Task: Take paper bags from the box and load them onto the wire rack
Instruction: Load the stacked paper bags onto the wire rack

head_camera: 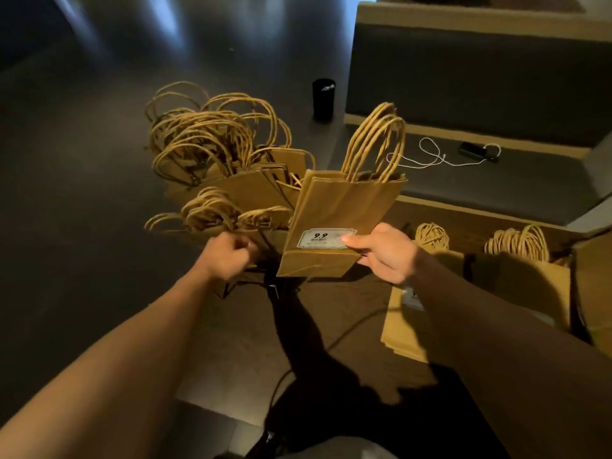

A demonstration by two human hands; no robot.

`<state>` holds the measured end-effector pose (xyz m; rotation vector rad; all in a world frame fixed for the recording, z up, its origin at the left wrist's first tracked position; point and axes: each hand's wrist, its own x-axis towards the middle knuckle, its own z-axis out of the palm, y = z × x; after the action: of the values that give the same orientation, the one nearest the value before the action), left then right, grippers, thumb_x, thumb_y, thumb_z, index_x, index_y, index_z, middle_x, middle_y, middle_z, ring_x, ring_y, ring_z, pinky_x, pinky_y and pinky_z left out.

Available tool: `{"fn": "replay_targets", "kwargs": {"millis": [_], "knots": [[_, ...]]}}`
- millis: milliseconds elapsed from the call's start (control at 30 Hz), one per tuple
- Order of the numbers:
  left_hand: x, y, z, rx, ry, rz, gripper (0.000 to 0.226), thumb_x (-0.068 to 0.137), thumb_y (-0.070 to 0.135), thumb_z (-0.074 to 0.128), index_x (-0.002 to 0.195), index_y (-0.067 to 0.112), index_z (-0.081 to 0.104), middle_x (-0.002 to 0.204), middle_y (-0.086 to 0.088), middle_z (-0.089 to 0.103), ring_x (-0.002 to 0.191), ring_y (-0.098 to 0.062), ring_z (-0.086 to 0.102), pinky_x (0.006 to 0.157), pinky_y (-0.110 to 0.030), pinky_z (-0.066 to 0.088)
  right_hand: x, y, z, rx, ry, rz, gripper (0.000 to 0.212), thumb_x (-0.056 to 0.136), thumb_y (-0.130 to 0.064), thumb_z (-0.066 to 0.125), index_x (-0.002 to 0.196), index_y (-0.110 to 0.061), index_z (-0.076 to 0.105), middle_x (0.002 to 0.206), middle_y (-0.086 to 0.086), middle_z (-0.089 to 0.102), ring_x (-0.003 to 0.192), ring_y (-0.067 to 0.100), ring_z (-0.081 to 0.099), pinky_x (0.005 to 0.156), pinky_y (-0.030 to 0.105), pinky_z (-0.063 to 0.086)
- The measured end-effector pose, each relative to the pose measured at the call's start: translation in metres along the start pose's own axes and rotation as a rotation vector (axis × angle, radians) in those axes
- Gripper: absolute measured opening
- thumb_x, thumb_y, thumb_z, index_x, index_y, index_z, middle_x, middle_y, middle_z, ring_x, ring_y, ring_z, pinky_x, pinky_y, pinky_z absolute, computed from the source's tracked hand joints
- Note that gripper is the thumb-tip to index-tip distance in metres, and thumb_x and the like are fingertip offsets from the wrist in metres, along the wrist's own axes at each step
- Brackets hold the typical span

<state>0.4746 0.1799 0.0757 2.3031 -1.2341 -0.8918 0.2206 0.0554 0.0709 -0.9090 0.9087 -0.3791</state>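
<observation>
Paper bags [337,223], a thin flat bundle with twisted handles pointing up, sit pinched in the right hand [385,251], thumb pressed on the white price label [326,239] and fingers curled behind the lower edge. They hover just beside the wire rack [265,256], whose dark wires show only in part under the bags already loaded on it [231,167]. The left hand [228,255] is curled around the handles or wire at the rack's near side; which of the two I cannot tell. More bags lie in the box [592,260] to the right, on the floor [82,160]. The step in hand looks like loading this bundle. Next, the left hand would likely need to part the loaded bags so the bundle can slip upright into a gap without snagging handles.
</observation>
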Motion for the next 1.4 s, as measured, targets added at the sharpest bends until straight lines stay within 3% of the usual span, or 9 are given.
{"fn": "replay_targets", "kwargs": {"millis": [200, 333, 433, 500, 633, 767, 1067, 1267, 1400], "knots": [[0.017, -0.011, -0.024, 0.178, 0.028, 0.059, 0.039, 0.095, 0.020, 0.056, 0.134, 0.020, 0.059, 0.114, -0.010, 0.068, 0.095, -0.025, 0.065, 0.074, -0.027, 0.048, 0.015, -0.008, 0.041, 0.068, 0.183, -0.120, 0.006, 0.087, 0.000, 0.066, 0.092, -0.003, 0.066, 0.095, 0.009, 0.074, 0.093, 0.019, 0.070, 0.091, 0.032, 0.052], [0.032, -0.029, -0.027, 0.330, -0.105, 0.096, 0.055, 0.092, 0.016, 0.056, 0.144, 0.030, 0.048, 0.142, -0.005, 0.056, 0.128, -0.026, 0.053, 0.104, -0.033, 0.043, 0.026, -0.008, 0.064, -0.045, 0.222, -0.163, 0.004, 0.088, -0.003, 0.067, 0.091, -0.006, 0.065, 0.094, 0.006, 0.072, 0.085, 0.016, 0.069, 0.076, 0.025, 0.057], [0.029, -0.037, -0.028, 0.418, -0.205, 0.134, 0.075, 0.090, 0.013, 0.057, 0.155, 0.032, 0.026, 0.154, -0.004, 0.041, 0.139, -0.029, 0.041, 0.113, -0.034, 0.032, 0.037, -0.003, 0.079, -0.147, 0.253, -0.124, 0.032, 0.076, -0.019, 0.082, 0.099, -0.002, 0.067, 0.106, 0.014, 0.072, 0.102, 0.028, 0.068, 0.092, 0.043, 0.055], [0.026, -0.040, -0.030, 0.416, -0.228, 0.182, 0.078, 0.088, 0.025, 0.058, 0.156, 0.034, 0.020, 0.151, -0.005, 0.046, 0.134, -0.032, 0.047, 0.109, -0.034, 0.036, 0.043, 0.001, 0.087, -0.223, 0.260, -0.081, 0.046, 0.064, -0.030, 0.090, 0.092, -0.004, 0.064, 0.102, 0.015, 0.071, 0.101, 0.031, 0.067, 0.096, 0.051, 0.051], [0.040, -0.048, -0.043, 0.452, -0.216, 0.246, 0.068, 0.089, 0.036, 0.053, 0.152, 0.036, 0.030, 0.149, 0.000, 0.048, 0.134, -0.027, 0.048, 0.109, -0.034, 0.036, 0.052, 0.006, 0.102, -0.179, 0.276, -0.095, 0.015, 0.085, -0.006, 0.072, 0.083, -0.012, 0.059, 0.095, 0.013, 0.070, 0.094, 0.026, 0.066, 0.095, 0.041, 0.052], [0.069, -0.054, -0.040, 0.431, -0.198, 0.216, 0.037, 0.097, 0.040, 0.054, 0.132, 0.031, 0.060, 0.131, 0.000, 0.064, 0.119, -0.025, 0.058, 0.102, -0.037, 0.046, 0.056, 0.004, 0.106, -0.241, 0.291, -0.143, 0.011, 0.088, -0.010, 0.069, 0.096, -0.015, 0.064, 0.107, 0.008, 0.070, 0.100, 0.024, 0.066, 0.086, 0.040, 0.055], [0.102, -0.058, -0.015, 0.599, -0.548, 0.159, 0.061, 0.082, 0.062, 0.061, 0.133, 0.029, 0.056, 0.128, 0.005, 0.059, 0.120, -0.024, 0.054, 0.101, -0.038, 0.042, 0.064, 0.011, 0.100, -0.165, 0.284, -0.244, 0.015, 0.087, 0.000, 0.063, 0.097, -0.012, 0.066, 0.105, 0.013, 0.067, 0.106, 0.035, 0.060, 0.102, 0.060, 0.042], [0.110, -0.052, -0.013, 0.486, -0.759, 0.098, 0.058, 0.088, 0.024, 0.072, 0.141, 0.020, 0.050, 0.135, -0.001, 0.053, 0.115, -0.018, 0.050, 0.086, -0.025, 0.040, 0.065, 0.008, 0.088, -0.094, 0.222, -0.227, 0.034, 0.085, 0.003, 0.064, 0.118, -0.005, 0.064, 0.121, 0.012, 0.068, 0.116, 0.030, 0.061, 0.106, 0.052, 0.042], [0.113, -0.057, -0.015, 0.493, -0.711, 0.136, 0.063, 0.084, 0.027, 0.074, 0.142, 0.023, 0.049, 0.141, 0.000, 0.053, 0.127, -0.025, 0.049, 0.103, -0.039, 0.041, 0.065, 0.014, 0.088, -0.131, 0.207, -0.210, 0.034, 0.085, 0.006, 0.062, 0.117, -0.006, 0.065, 0.120, 0.010, 0.068, 0.118, 0.029, 0.060, 0.106, 0.049, 0.043]]}}
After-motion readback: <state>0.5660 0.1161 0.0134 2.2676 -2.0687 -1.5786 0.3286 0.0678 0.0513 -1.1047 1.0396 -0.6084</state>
